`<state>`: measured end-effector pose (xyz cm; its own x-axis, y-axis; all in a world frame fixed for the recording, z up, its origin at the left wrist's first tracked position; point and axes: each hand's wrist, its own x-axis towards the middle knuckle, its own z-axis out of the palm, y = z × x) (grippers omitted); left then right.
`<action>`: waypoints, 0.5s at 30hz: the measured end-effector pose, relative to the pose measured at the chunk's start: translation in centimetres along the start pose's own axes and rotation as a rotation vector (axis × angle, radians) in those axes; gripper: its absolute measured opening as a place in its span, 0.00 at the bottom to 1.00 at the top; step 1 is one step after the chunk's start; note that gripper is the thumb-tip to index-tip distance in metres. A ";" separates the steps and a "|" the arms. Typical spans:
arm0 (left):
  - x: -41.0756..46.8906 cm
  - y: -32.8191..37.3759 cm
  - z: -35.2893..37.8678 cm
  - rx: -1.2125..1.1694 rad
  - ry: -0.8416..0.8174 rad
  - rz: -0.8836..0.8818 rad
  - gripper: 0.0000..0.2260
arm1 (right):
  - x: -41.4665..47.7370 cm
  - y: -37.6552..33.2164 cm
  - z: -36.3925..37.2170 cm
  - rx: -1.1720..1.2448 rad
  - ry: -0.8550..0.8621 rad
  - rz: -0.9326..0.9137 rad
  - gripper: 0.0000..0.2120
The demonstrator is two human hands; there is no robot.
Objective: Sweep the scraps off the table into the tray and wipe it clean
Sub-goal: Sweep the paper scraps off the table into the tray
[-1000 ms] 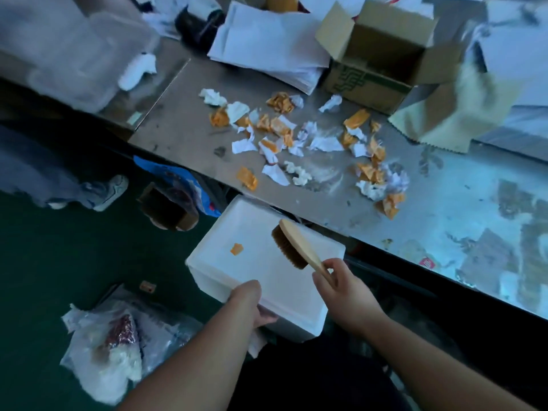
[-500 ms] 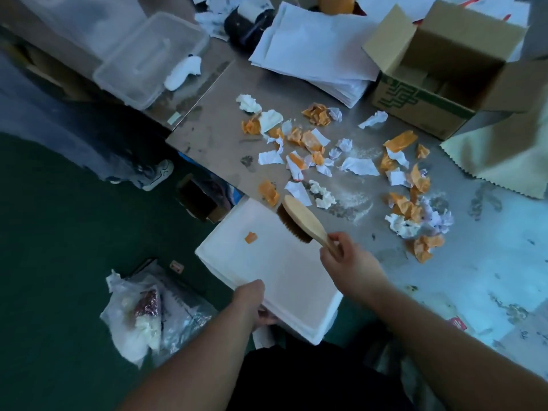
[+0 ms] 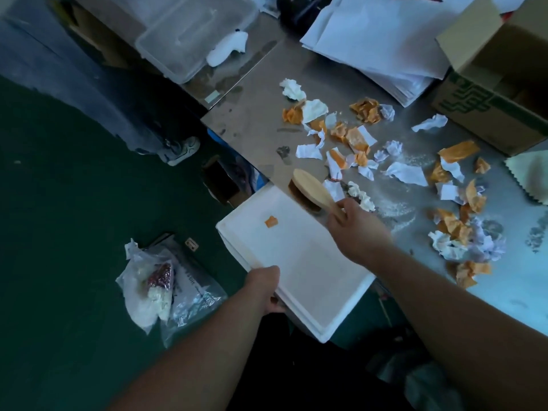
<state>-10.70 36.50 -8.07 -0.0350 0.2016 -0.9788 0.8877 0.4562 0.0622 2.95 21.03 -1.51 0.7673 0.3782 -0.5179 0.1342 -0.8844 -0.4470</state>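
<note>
Several crumpled orange and white paper scraps (image 3: 360,140) lie scattered over the metal table (image 3: 255,114). My left hand (image 3: 265,289) grips the near edge of a white foam tray (image 3: 311,262), held just below the table's front edge. One orange scrap (image 3: 271,222) lies in the tray. My right hand (image 3: 354,232) holds a wooden brush (image 3: 311,188) by its handle, bristles down at the table edge above the tray's far rim, just left of the nearest white scraps.
A cardboard box (image 3: 498,93) and a stack of white paper (image 3: 382,40) stand at the back of the table. A clear plastic container (image 3: 192,37) sits back left. A yellow cloth (image 3: 530,176) lies at the right. Plastic bags (image 3: 166,289) lie on the green floor; a person's shoe (image 3: 184,149) shows beyond.
My right hand has carried the brush up from over the tray to the table edge by the scraps. The orange scrap that lay at the edge is gone from view. The tray stays below the edge.
</note>
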 end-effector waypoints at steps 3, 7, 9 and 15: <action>0.1 0.6 -0.5 0.011 -0.013 -0.019 0.08 | -0.9 -0.1 1.5 0.071 0.029 0.045 0.08; 0.7 0.4 -1.1 0.027 -0.026 0.008 0.09 | -2.8 -0.5 3.6 0.095 -0.035 0.106 0.10; 0.7 0.2 -1.3 0.040 -0.038 0.024 0.07 | -3.9 -0.8 4.4 0.106 -0.057 0.137 0.11; 1.0 2.0 -3.0 0.061 -0.146 0.011 0.06 | -5.3 -2.5 4.3 0.215 0.083 0.288 0.08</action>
<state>-10.31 40.19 -8.37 0.0385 0.0760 -0.9964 0.9141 0.4001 0.0658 -4.13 22.38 -0.79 0.8041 0.0908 -0.5876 -0.2229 -0.8702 -0.4395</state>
